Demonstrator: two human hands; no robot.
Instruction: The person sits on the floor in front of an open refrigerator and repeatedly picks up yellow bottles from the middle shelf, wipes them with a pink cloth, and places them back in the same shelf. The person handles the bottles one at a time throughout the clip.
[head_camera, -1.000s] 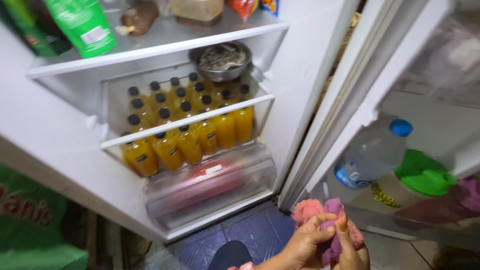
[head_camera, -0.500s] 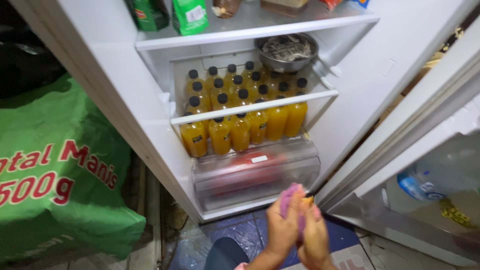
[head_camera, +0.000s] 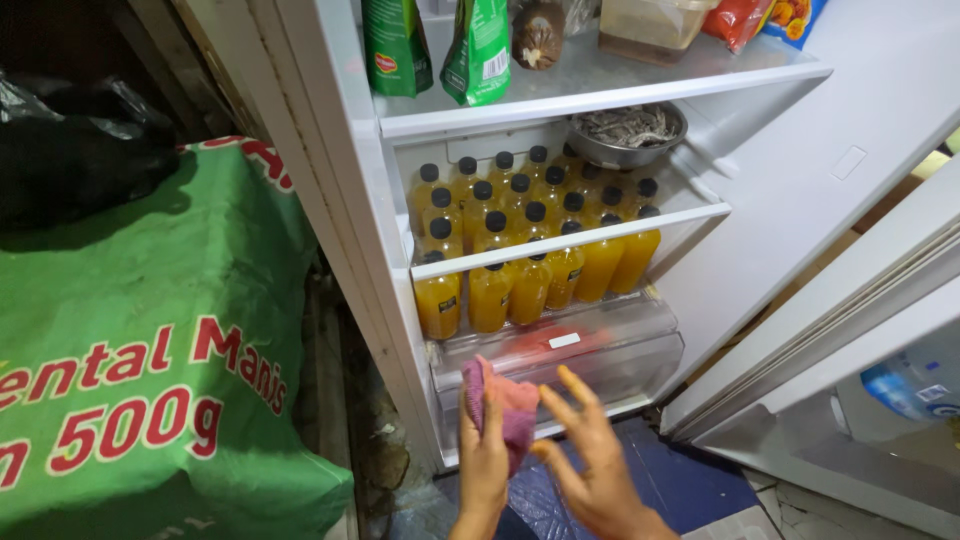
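Looking down from the head camera, a pink cloth (head_camera: 505, 410) is seen pinched in the left hand (head_camera: 483, 460), thumb against fingers, and held upright just in front of the clear crisper drawer (head_camera: 600, 365) at the foot of the open refrigerator (head_camera: 860, 150). The right hand (head_camera: 595, 455) is spread and empty, just beside the cloth on its right — the left is nearer the drawer front. Above the drawer, orange juice bottles (head_camera: 530, 255) are packed under a glass shelf (head_camera: 560, 250). Open floor (head_camera: 700, 480) lies below; a green sack (head_camera: 150, 340) crowds the left side.
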